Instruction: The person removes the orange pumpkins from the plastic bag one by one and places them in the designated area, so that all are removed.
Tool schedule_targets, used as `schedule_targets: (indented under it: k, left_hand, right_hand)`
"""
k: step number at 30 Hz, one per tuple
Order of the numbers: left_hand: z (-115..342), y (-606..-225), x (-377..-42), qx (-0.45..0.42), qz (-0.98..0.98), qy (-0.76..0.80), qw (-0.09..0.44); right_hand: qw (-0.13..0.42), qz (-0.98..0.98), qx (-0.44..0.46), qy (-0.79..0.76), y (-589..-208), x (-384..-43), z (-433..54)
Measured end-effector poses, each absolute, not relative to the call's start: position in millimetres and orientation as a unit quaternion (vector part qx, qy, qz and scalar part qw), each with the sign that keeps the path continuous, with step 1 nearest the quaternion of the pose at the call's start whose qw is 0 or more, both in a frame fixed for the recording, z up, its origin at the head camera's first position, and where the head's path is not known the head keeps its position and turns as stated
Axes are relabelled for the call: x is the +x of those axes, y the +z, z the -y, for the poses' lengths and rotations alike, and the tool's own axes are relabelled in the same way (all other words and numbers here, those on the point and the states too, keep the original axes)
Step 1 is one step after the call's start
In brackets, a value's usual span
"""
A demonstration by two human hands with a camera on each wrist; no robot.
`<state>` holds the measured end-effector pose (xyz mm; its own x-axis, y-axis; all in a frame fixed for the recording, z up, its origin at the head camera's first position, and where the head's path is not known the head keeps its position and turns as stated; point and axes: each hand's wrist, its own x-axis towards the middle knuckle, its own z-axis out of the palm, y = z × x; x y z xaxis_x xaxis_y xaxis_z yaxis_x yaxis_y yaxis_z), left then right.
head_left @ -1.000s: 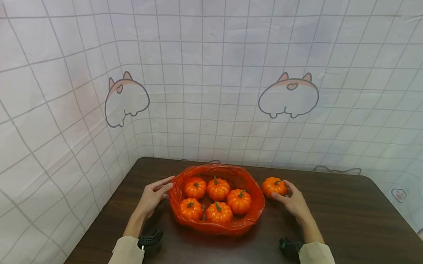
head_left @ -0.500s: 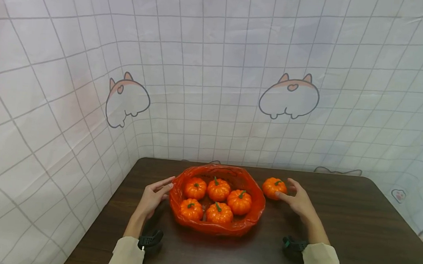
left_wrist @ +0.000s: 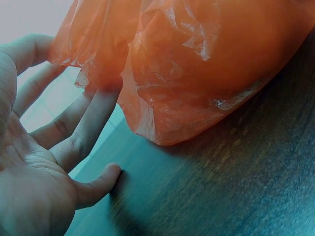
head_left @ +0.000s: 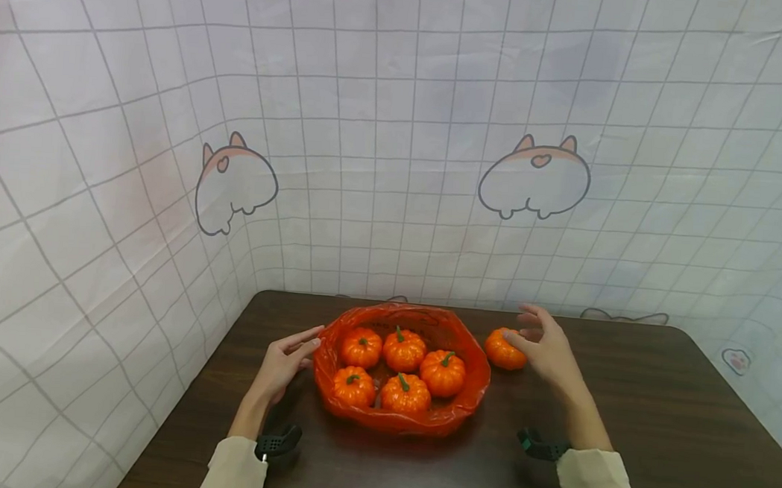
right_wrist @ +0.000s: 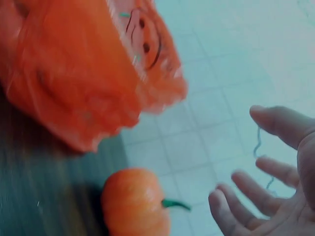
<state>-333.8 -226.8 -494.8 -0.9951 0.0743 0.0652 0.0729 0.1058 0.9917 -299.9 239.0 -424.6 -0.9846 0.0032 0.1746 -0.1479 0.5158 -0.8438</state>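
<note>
An orange-red plastic bag (head_left: 380,421) stands on the table with its mouth spread wide. Several small orange pumpkins (head_left: 405,394) with green stems lie inside it. At the bag's left rim, my left hand (head_left: 281,368) holds the edge of the plastic; its fingertips are partly hidden by the bag in the left wrist view. A single pumpkin (head_left: 504,349) sits on the table just right of the bag. My right hand (head_left: 552,355) is raised beside and above that pumpkin with fingers spread, apart from it in the right wrist view (right_wrist: 135,204).
The dark wooden table (head_left: 656,409) extends to the right and front of the bag. A white grid-patterned cloth (head_left: 396,162) with cartoon animal prints hangs behind and at the left. Each wrist wears a black device (head_left: 278,442).
My right hand has let go of the single pumpkin and risen above it. That pumpkin stays beside the bag. The left hand keeps its place at the rim.
</note>
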Motion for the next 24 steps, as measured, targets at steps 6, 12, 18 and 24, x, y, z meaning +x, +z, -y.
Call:
schedule_targets:
  k: [6, 12, 18, 24]
  left_hand:
    - [227.0, -495.2, -333.9, 0.049, -0.748, 0.662, -0.003]
    - [227.3, -495.0, -333.3, 0.048, -0.749, 0.661, -0.002]
    - [227.4, -494.8, -333.6, 0.05, -0.746, 0.664, 0.0]
    - [226.6, -494.7, -334.1, 0.052, -0.739, 0.672, 0.004]
  right_hand:
    - [0.078, 0.86, 0.114, 0.491, -416.4, -296.1, -217.5]
    - [0.055, 0.852, 0.169, 0.493, -419.4, -295.3, -195.8]
    - [0.014, 0.865, 0.184, 0.467, -425.1, -293.3, -181.9]
    - [-0.01, 0.883, 0.173, 0.436, -432.0, -293.6, -177.0]
